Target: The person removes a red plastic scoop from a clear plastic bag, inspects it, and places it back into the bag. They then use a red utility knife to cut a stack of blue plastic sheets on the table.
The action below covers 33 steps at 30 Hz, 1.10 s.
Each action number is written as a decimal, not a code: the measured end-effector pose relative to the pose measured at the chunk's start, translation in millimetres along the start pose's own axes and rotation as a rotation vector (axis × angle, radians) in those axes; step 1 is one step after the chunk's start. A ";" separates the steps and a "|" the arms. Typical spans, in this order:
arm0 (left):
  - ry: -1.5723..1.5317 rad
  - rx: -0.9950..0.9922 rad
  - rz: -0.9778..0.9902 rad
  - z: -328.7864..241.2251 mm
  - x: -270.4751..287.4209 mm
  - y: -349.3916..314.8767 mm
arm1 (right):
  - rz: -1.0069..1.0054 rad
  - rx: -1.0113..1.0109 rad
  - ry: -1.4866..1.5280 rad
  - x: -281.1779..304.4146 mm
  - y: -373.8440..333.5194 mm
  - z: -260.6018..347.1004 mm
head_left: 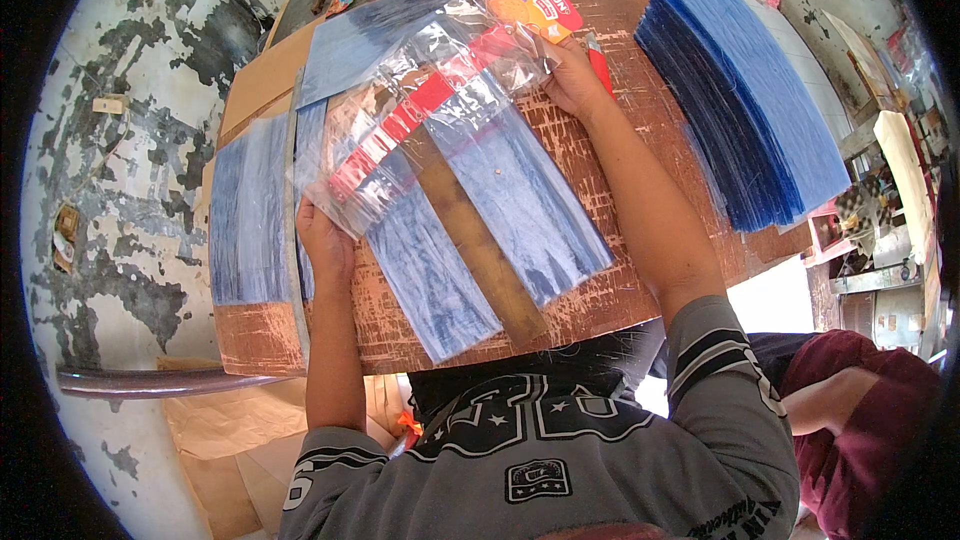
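Observation:
My left hand pinches the lower left corner of a clear plastic bag that has a wide red band across it. The bag's upper right end is gripped by my right hand, so it hangs slanted between both hands. Below it on the table lie two long strips of blue-and-white film, a left strip and a right strip. Between them runs a narrow brown strip. The bag covers the far ends of these strips. Just beyond my right hand sits an orange-and-red packet.
The worn brown table has a tall stack of blue sheets at right. More bluish sheets lie at left, beside brown cardboard. A red-handled tool is near my right wrist. Someone in maroon sits at lower right.

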<state>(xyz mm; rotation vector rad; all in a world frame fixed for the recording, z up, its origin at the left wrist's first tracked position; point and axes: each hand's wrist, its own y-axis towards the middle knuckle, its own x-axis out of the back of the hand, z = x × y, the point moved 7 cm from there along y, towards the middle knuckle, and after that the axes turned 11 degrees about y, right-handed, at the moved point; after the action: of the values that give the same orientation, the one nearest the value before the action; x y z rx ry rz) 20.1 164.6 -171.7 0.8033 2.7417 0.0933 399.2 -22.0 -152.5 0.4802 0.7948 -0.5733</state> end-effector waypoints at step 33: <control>0.014 -0.013 0.025 -1.6 -1.0 -1.5 | 0.009 -0.015 -0.037 -5.6 -3.2 -0.5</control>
<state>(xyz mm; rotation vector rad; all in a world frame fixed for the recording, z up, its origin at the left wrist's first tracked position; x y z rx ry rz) 19.6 162.8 -170.1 0.8367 2.7421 0.1225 393.8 -22.4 -149.1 0.4581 0.7610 -0.5664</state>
